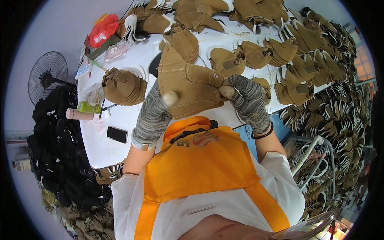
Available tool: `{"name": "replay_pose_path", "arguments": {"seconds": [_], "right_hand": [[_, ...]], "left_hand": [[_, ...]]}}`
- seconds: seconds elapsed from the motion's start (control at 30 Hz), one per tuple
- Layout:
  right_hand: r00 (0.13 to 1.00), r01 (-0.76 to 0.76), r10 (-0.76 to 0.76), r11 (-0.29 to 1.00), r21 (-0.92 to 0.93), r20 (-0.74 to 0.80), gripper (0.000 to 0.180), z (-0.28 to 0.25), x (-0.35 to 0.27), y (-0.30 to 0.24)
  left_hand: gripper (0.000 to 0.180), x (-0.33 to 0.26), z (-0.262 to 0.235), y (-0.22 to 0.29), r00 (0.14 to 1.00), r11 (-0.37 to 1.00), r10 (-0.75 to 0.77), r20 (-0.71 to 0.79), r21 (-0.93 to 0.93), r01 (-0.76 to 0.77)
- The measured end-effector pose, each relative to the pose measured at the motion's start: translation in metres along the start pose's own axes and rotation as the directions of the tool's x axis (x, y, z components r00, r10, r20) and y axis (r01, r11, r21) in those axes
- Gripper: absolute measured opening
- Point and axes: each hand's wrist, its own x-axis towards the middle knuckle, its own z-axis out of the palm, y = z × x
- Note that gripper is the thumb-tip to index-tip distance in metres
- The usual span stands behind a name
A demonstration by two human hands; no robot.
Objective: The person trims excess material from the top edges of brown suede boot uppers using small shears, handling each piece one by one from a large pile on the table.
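Between my hands hangs a tan suede shoe upper [190,86] with light stitched seams and a small round metal stud near its right end. My left hand [154,112], in a grey knit glove with bare fingertips, grips the upper's left side, thumb in front and fingers hidden behind. At the right end my right hand [250,102], gloved alike, pinches the edge between thumb and fingers. Just beyond the held upper stands a stack of similar uppers [182,42]. To the left another nested stack [124,88] sits on the white table [100,146].
A black phone [117,135], a pink bottle [79,114] and a green roll-shaped item [89,107] lie at the table's left edge. More stacked uppers [256,54] fill the far right. A wire cart [314,160] stands right; a fan [48,78] is left.
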Motion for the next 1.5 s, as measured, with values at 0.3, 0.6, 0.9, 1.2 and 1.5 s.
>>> {"name": "replay_pose_path", "arguments": {"seconds": [0.3, 0.6, 0.9, 1.2, 1.5], "right_hand": [[0.932, -0.308, 0.132, 0.780, 0.545, 0.337, 0.027, 0.014, 0.007, -0.004], [0.979, -0.194, 0.122, 0.819, 0.540, 0.166, 0.018, 0.033, 0.016, 0.007], [0.930, 0.360, -0.347, 0.926, 0.115, -0.120, 0.020, 0.057, 0.022, -0.001], [0.990, 0.113, -0.136, 0.936, 0.333, 0.048, 0.017, 0.074, 0.017, -0.027], [0.937, 0.348, -0.345, 0.935, 0.066, -0.054, 0.016, 0.084, 0.018, -0.011]], "left_hand": [[0.067, -0.009, -0.020, -0.001, 0.984, 0.997, -0.036, -0.176, 0.057, 0.046], [0.065, -0.011, -0.024, 0.012, 0.950, 0.993, 0.095, -0.297, 0.089, -0.072], [0.084, -0.003, -0.008, -0.001, 0.905, 0.977, 0.206, -0.371, 0.138, -0.165], [0.101, -0.001, -0.016, -0.024, 0.939, 0.973, 0.218, -0.267, 0.132, -0.188], [0.050, -0.009, -0.017, -0.012, 0.926, 0.904, 0.280, -0.255, 0.394, -0.165]]}}
